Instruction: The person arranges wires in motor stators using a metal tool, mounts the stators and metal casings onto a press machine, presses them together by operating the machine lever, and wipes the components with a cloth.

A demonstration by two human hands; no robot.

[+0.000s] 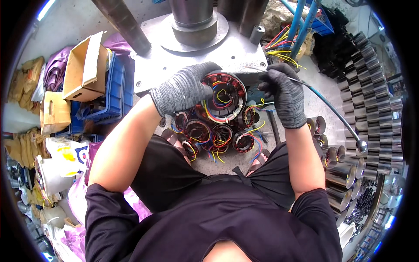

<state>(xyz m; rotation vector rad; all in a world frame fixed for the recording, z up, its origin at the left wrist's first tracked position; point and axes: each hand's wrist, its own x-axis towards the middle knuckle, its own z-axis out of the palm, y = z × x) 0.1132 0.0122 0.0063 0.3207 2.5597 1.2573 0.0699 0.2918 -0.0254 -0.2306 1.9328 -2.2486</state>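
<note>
My left hand (183, 89), in a grey knit glove, grips the upper left rim of a large motor stator (239, 89). This ring has red windings, white lacing and coloured leads, and is tilted so its opening faces me. Right of it, apart from the stator, my gloved right hand (281, 89) has its fingers curled together. A thin metal rod (256, 68) sticks out leftward at those fingertips. From behind the same hand a long blue-and-steel lever (325, 100) runs down to a ball knob; whether the two are one piece is hidden. Several smaller wound stators (197, 130) lie below.
Ahead stands a press with a steel plate (150, 65), thick columns and a round ram (194, 26). Stacked metal sleeves (371, 100) line the right side, with more cylinders (340, 174) lower down. Cardboard boxes (83, 65) and blue crates (118, 87) are at left.
</note>
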